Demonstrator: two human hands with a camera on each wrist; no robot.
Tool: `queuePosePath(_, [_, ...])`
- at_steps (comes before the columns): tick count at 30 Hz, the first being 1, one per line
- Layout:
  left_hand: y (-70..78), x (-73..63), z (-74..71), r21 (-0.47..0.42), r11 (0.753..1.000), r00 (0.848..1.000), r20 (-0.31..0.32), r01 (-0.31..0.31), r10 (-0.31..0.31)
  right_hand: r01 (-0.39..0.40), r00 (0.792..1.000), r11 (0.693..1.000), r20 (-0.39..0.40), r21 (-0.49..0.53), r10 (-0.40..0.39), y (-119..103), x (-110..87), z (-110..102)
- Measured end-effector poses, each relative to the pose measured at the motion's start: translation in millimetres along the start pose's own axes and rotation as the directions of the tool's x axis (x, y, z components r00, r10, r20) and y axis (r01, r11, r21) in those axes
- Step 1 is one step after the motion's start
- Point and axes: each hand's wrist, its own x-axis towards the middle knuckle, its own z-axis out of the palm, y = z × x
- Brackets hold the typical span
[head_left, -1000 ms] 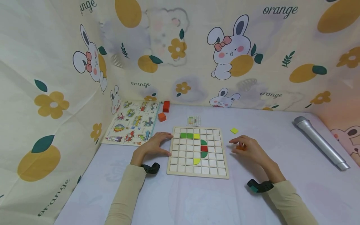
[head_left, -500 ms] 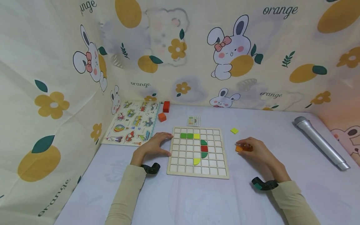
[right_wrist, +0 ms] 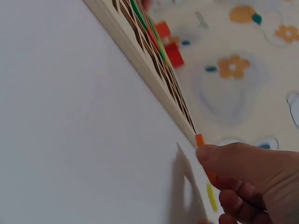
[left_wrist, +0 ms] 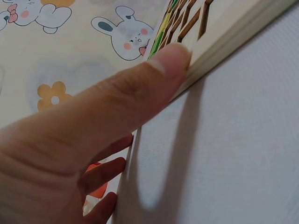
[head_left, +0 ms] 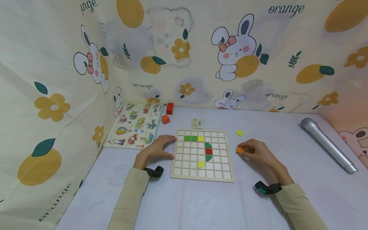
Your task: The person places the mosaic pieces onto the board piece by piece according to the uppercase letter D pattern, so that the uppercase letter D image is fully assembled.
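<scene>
A square wooden grid board (head_left: 186,156) lies flat on the table, with several green, yellow and red tiles set in its cells. My left hand (head_left: 153,149) rests at its left side. In the left wrist view the thumb (left_wrist: 170,60) touches the board's edge, with the other fingers loosely extended below. Off the board's right side, my right hand (head_left: 257,154) pinches a flat orange tile (head_left: 239,150) between thumb and fingertips. The orange tile (right_wrist: 205,161) shows edge-on in the right wrist view. What else lies inside the right palm is hidden.
A yellow tile (head_left: 239,133) lies beyond my right hand. Behind the board is a small pattern card (head_left: 197,123). Two red-orange blocks (head_left: 170,109) and a picture puzzle board (head_left: 133,127) stand back left. A silver microphone (head_left: 328,146) lies far right.
The orange tile, mostly covered by my right fingers a second ago, now sticks out at the fingertips. That hand drew right, then came slightly back toward the board. The left hand has stayed put.
</scene>
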Motion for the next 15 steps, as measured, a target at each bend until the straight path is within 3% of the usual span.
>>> queuePosePath(7, [-0.3, 0.1, -0.1, -0.007, 1.0, 1.0, 0.0, 0.004, -0.004, 0.053, 0.996, 0.994, 0.062, 0.101, -0.059, -33.3, 12.1, 18.1])
queuePosePath(15, [-0.1, -0.8, -0.5, -0.009, 1.0, 1.0, 0.0, 0.012, -0.012, 0.226, 0.961, 0.95, 0.11, 0.216, -0.253, -76.0, 19.9, 46.6])
